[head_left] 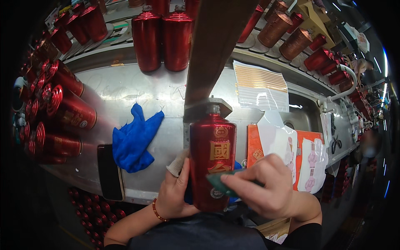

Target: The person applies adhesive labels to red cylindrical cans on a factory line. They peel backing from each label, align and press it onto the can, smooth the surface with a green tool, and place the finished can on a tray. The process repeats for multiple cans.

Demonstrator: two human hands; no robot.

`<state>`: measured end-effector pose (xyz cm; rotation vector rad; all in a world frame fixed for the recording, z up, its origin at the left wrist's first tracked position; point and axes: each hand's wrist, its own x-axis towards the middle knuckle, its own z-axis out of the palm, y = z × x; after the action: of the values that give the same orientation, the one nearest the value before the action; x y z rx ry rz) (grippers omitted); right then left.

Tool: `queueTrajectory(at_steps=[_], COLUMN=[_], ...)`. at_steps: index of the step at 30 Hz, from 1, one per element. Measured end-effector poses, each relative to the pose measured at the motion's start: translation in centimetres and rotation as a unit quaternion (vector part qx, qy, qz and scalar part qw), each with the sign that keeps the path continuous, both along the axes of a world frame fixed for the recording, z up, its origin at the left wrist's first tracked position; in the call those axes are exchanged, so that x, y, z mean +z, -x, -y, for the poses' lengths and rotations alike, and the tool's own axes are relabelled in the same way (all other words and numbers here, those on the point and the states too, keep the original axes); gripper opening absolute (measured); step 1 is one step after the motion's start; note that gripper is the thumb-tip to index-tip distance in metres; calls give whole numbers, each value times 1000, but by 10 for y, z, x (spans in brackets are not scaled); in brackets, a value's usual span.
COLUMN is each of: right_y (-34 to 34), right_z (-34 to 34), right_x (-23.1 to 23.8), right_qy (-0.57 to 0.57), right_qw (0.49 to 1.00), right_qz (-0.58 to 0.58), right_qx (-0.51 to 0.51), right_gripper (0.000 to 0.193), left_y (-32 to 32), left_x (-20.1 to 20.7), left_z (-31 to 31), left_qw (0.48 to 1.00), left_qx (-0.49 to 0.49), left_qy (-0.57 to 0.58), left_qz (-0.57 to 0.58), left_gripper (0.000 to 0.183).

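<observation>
While the red bottle [213, 135] sits at the dark beam [214, 50]'s six o'clock, right hand [262, 187], bottle's four, pinches green pad [218, 184] against it; left hand [174, 196] holds at eight, finger spread unclear.

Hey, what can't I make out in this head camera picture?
- Head view: some fingers of the left hand, hidden behind the red bottle.
- Head view: part of that bottle's lower front, covered by the green piece and the right hand.
- Head view: the brown post's top, cut off by the upper edge.
</observation>
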<state>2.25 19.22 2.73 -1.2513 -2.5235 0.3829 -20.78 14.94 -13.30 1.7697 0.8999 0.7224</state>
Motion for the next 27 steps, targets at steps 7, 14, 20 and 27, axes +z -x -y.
queueTrajectory(at_steps=[7,14,20,27], right_y=[6,8,14,10], right_z=[-4,-23,-32,-54], right_x=[2,-2,4,-2], right_qy=[-22,-25,25,110], right_qw=[1000,999,999,994], right_qz=[3,45,29,-16], right_qx=[-17,-10,12,-9], right_gripper=[42,42,39,31], left_y=[0,4,5,5], left_x=[1,3,-2,-9], left_z=[-5,-6,-6,-6], left_qw=[997,994,993,992], left_qx=[21,33,31,31], left_qy=[-67,-104,-114,-113], left_qz=[33,18,24,35], left_gripper=[125,124,123,123])
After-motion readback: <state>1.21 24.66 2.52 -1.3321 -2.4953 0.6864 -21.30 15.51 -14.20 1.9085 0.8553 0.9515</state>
